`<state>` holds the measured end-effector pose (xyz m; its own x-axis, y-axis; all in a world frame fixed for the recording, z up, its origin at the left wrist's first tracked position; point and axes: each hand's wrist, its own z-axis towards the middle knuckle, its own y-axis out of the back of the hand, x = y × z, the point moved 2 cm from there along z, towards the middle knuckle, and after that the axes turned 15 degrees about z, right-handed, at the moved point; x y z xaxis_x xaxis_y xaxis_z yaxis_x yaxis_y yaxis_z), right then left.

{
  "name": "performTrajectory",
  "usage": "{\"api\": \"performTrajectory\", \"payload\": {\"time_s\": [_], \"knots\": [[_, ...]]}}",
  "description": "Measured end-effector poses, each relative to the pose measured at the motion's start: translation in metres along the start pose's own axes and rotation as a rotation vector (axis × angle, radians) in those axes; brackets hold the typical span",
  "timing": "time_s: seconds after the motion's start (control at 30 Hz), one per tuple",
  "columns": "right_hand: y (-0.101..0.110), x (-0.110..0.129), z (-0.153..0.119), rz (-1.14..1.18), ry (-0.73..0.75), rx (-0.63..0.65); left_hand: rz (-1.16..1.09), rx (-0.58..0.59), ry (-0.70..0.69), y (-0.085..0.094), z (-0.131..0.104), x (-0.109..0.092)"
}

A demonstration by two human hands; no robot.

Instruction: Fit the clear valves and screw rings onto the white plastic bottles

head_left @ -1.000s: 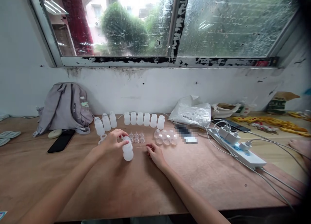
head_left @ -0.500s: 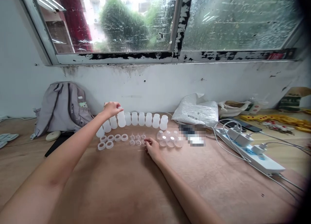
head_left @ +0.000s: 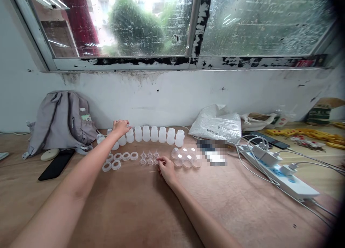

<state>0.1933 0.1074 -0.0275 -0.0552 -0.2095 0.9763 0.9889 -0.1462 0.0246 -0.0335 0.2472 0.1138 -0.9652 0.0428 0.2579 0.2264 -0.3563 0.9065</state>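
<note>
In the head view, the left arm (head_left: 72,190) reaches from the near left, its left hand (head_left: 121,128) high over the left part of the far row of bottles (head_left: 146,133), palm down with the fingers bent. The fingertips are at the top of one upright bottle; I cannot tell whether they pinch its rim or are just beside it. The right arm (head_left: 199,208) comes in from the near right, and the right hand (head_left: 166,169) rests low over the table (head_left: 134,201), fingers loosely curled, the tips at the right edge of the clear teats (head_left: 150,162); whether they grip one is too small to tell. The bottles stand in a curved line along the far side, the leftmost ones partly behind the left arm. Left of the teats lie the rings (head_left: 116,168), and to their right the clear domes (head_left: 187,163). A second ago the left hand had a bottle near the middle of the table; half a second ago that hand held a bottle, slightly tilted, at the far row. Now a bottle stands upright there. The right hand has moved left since the first picture, up to the teats.
</note>
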Motion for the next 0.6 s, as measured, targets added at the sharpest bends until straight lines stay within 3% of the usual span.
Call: {"api": "performTrajectory", "payload": {"time_s": [0.37, 0.5, 0.6], "knots": [[-0.001, 0.0, 0.0, -0.015, -0.01, -0.002, 0.038, -0.018, 0.027, -0.005, -0.003, -0.005], [-0.001, 0.001, 0.0, -0.012, -0.011, 0.0, 0.017, -0.095, 0.017, 0.003, -0.007, -0.007], [0.001, 0.002, 0.0, -0.024, 0.014, -0.012, -0.015, -0.17, 0.008, 0.008, -0.024, -0.013]]}}
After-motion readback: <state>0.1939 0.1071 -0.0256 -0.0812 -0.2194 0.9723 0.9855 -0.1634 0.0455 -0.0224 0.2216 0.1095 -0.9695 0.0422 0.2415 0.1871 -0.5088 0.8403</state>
